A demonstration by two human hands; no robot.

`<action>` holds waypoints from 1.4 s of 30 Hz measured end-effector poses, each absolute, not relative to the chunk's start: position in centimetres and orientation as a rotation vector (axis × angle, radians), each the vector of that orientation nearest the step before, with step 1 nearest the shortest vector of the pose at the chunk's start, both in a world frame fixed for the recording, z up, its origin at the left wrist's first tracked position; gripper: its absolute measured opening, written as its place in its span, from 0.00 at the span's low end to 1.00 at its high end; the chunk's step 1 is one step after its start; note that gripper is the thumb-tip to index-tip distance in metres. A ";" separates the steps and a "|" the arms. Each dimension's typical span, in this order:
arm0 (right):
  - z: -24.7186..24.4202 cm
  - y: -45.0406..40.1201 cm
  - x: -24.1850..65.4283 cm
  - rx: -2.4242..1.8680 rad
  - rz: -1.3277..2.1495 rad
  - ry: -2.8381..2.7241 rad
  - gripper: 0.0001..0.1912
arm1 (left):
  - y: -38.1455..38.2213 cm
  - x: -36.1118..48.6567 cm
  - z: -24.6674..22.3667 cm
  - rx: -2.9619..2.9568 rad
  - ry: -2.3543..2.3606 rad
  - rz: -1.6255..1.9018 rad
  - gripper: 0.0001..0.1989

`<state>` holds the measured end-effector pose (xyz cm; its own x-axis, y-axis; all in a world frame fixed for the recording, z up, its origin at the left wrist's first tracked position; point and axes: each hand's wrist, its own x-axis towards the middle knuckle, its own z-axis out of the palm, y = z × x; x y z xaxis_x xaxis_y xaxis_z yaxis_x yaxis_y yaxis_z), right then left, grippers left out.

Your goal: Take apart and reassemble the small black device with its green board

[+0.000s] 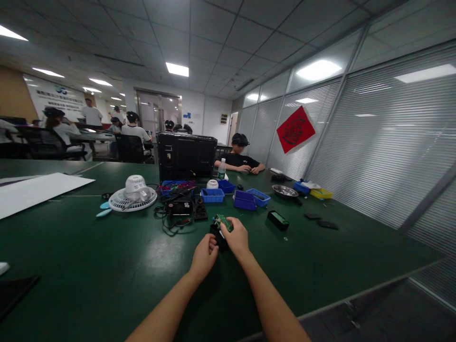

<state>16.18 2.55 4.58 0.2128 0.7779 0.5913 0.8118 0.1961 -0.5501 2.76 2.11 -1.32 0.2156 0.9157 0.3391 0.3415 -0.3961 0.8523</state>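
Note:
My right hand [236,236] pinches a green circuit board [223,221] between thumb and fingers, tilted above a black plastic case [215,231]. Small parts show at the board's left end. My left hand [205,255] is at the near left side of the case, its fingers curled against it; the fingertips are partly hidden. Much of the case is behind my right hand. To the right, a separate black box-shaped housing [273,220] with a green surface inside lies on the green table [313,266], and a small ring [285,239] lies close to it.
Behind my hands are a black adapter-like box [179,207] with tangled cables, blue bins [213,195], a white fan part [132,203] and a large black casing [187,156]. A metal bowl [285,191] and yellow tray [321,194] stand right. A person [239,159] sits across the table.

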 end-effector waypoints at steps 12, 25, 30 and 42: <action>2.7 2.7 15.8 -1.659 -0.237 -1.771 0.13 | 2.9 2.9 -1.8 1.800 1.293 1.110 0.10; 2.3 2.2 15.2 -1.837 -0.227 -1.848 0.17 | 2.3 2.6 -0.7 1.857 1.225 1.069 0.10; 2.0 1.9 15.3 -1.829 -0.112 -1.884 0.18 | 2.2 2.6 -0.7 1.898 1.250 1.074 0.09; 0.6 3.3 17.0 -1.642 0.313 -1.651 0.21 | 3.1 2.6 -1.9 1.791 1.287 1.199 0.18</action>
<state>17.00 3.29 0.61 0.1289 0.9309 0.3417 0.7415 0.1384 -0.6566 2.56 3.11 -1.90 0.1128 0.9429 0.3134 0.3791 -0.3325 0.8636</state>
